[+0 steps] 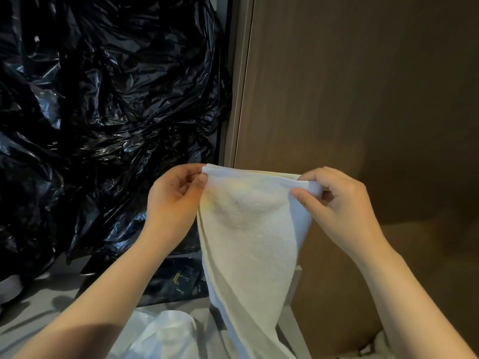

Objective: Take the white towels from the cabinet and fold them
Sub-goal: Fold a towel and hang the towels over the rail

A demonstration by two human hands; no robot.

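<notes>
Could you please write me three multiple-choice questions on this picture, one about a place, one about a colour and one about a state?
1. Where is the black plastic bag relative to the towel?
A. to its left
B. to its right
C. draped over it

2. What colour is the towel?
A. red
B. white
C. dark green

3. How is the towel held?
A. lying flat on a shelf
B. hanging from its top edge, pinched by both hands
C. rolled up in one hand

Answers:
1 A, the bag fills the left of the view, beside the towel.
2 B, the cloth is white.
3 B, the left hand and the right hand each pinch an upper corner and the rest hangs down.
</notes>
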